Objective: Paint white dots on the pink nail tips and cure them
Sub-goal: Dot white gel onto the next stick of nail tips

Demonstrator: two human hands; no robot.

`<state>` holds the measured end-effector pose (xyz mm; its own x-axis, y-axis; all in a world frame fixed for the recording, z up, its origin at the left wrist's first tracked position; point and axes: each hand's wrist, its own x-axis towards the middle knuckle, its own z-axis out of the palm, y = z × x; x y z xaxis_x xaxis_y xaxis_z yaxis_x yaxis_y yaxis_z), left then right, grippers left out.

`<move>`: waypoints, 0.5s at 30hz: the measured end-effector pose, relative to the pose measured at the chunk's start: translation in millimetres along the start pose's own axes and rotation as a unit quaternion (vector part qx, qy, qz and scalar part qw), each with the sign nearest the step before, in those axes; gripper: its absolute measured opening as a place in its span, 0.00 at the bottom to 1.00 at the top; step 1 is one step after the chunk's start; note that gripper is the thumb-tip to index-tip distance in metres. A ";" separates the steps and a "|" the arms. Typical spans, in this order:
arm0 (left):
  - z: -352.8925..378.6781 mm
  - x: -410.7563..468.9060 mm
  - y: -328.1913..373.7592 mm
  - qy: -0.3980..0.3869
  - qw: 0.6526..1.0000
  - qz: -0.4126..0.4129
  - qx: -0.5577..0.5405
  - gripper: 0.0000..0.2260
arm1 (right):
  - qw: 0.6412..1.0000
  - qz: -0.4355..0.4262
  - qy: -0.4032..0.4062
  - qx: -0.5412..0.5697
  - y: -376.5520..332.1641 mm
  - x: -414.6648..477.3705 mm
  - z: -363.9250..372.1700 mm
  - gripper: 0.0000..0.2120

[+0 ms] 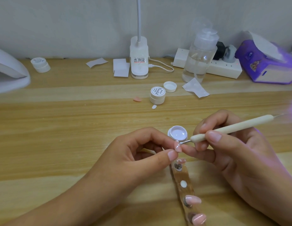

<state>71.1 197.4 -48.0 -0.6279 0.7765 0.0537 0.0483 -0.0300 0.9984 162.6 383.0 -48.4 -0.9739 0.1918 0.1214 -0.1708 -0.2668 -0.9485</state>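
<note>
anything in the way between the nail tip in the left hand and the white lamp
Nothing visible: only table lies between the nail tip, pinched by the left hand, and the white lamp. The dotting tool meets it from the right.

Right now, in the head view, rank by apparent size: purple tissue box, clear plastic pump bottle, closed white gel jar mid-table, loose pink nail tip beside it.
1. Purple tissue box, partly cut off by the frame.
2. Clear plastic pump bottle.
3. Closed white gel jar.
4. Loose pink nail tip.
</note>
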 end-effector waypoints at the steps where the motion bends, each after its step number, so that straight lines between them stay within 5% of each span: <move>1: -0.1 -0.2 0.0 -0.001 1.000 0.000 0.000 0.06 | 1.000 0.001 0.000 0.000 0.1 0.0 -0.1 0.13; 15: -0.4 0.2 -0.7 -0.001 1.000 0.001 0.007 0.06 | 1.000 0.006 0.004 0.001 0.4 0.3 0.0 0.14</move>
<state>70.6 197.3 -48.7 -0.6258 0.7780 0.0559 0.0599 -0.0236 0.9979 162.3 383.0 -48.8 -0.9749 0.1951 0.1070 -0.1586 -0.2721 -0.9491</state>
